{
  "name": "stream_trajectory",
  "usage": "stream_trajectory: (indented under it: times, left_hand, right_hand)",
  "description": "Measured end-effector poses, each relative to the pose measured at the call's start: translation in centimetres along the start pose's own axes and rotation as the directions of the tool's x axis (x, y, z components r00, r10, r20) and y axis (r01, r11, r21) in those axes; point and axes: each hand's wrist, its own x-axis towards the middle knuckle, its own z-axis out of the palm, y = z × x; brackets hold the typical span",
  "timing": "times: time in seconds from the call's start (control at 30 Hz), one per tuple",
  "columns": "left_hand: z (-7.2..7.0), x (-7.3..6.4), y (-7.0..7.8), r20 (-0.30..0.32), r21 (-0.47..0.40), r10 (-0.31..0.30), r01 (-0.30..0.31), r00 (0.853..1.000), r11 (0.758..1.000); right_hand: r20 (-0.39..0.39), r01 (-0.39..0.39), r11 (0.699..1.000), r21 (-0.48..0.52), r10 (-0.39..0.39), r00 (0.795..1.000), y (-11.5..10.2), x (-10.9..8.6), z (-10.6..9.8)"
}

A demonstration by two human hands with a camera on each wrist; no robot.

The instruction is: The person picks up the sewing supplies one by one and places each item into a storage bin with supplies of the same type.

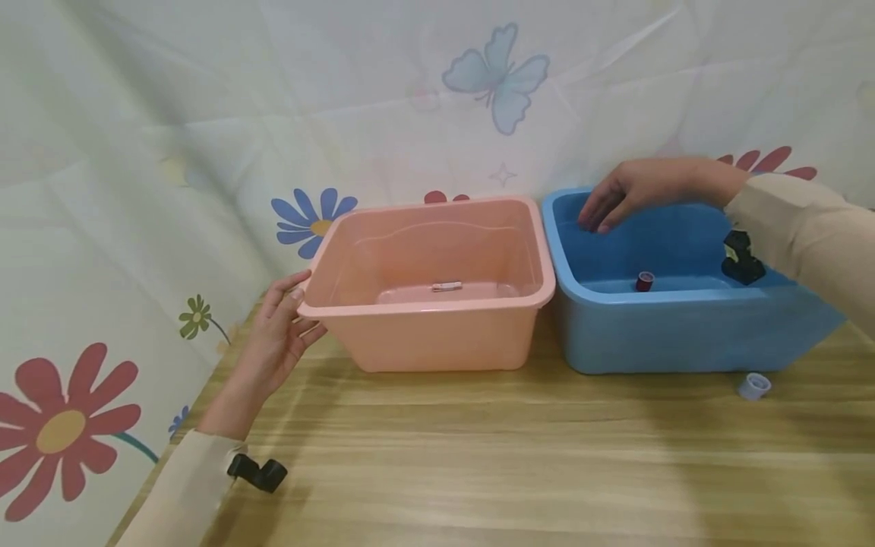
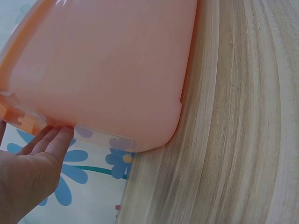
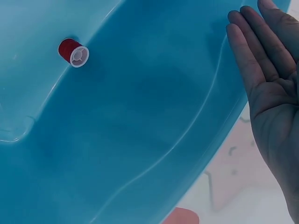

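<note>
My left hand (image 1: 276, 334) grips the left end of a pink plastic tub (image 1: 437, 334) at its rim, with fingers reaching beneath the edge. In the left wrist view those fingers (image 2: 58, 140) touch the tub just under the rim. Inside the tub lies a small pale clothespin (image 1: 447, 286). Over the back left of a blue plastic tub (image 1: 656, 334) hovers my right hand (image 1: 642, 190), fingers extended downward and holding nothing. A red thread spool (image 3: 72, 52) lies on the blue tub's floor, below and apart from the right hand.
On the wood-grain table (image 1: 478, 456), a small pale spool (image 1: 755, 386) stands in front of the blue tub. Both tubs sit side by side, rims close together. Behind them hangs a flower-print cloth (image 1: 383, 99), which also covers the left side.
</note>
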Motion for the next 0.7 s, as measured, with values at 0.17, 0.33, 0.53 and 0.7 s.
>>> stream_trajectory:
  times: [0.17, 0.33, 0.53, 0.7]
  left_hand:
    - [0.1, 0.0, -0.1, 0.008, -0.015, 0.010, -0.010, 1.000, 1.000]
    - [0.3, 0.3, -0.2, 0.017, -0.026, 0.007, -0.006, 1.000, 1.000]
    - [0.2, 0.5, -0.2, 0.008, -0.003, 0.004, -0.004, 1.000, 1.000]
    - [0.1, 0.3, -0.3, 0.008, -0.004, 0.003, -0.003, 1.000, 1.000]
  right_hand:
    - [-0.008, -0.006, 1.000, -0.007, 0.006, 1.000, 0.2, -0.2, 0.0]
    - [-0.052, 0.007, 0.999, -0.050, -0.010, 0.999, -0.2, -0.8, -0.5]
    - [-0.060, 0.022, 0.996, -0.081, -0.027, 0.998, -1.9, -1.8, -1.2]
    - [-0.044, 0.045, 0.994, -0.103, -0.050, 0.998, -3.5, -3.4, -1.3]
